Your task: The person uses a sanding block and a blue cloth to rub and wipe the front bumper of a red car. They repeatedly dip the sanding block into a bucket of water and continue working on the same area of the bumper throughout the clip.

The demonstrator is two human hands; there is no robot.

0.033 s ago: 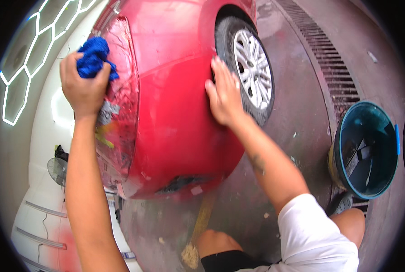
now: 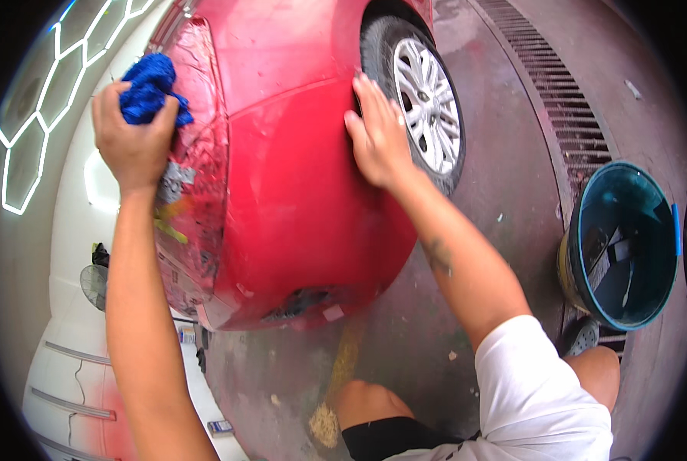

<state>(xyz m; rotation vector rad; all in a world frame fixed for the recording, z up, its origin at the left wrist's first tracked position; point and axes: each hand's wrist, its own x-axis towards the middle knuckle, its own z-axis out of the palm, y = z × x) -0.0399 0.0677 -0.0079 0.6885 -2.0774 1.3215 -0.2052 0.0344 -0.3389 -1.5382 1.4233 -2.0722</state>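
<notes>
My left hand (image 2: 132, 146) is closed on a crumpled blue cloth (image 2: 150, 88), held at the edge of the car's clear-film-covered light area. My right hand (image 2: 380, 137) lies with fingers stretched out on the red car bumper (image 2: 305, 184), close to the wheel arch. The wheel (image 2: 426, 104), with silver spokes, stands just right of that hand. Wrinkled film or tape covers the lamp area (image 2: 201, 138), with grey and yellow patches (image 2: 176, 184) below my left hand.
A dark teal bucket (image 2: 670, 284) with a few items inside stands at the right, beside a slotted floor drain (image 2: 562, 100). A fan (image 2: 94, 286) is at the far left. A yellow line (image 2: 347, 349) runs along the floor beneath the bumper.
The whole view has shifted slightly. My right hand has slid a little farther up the panel, along the wheel arch. My left hand keeps the blue cloth in nearly the same place.
</notes>
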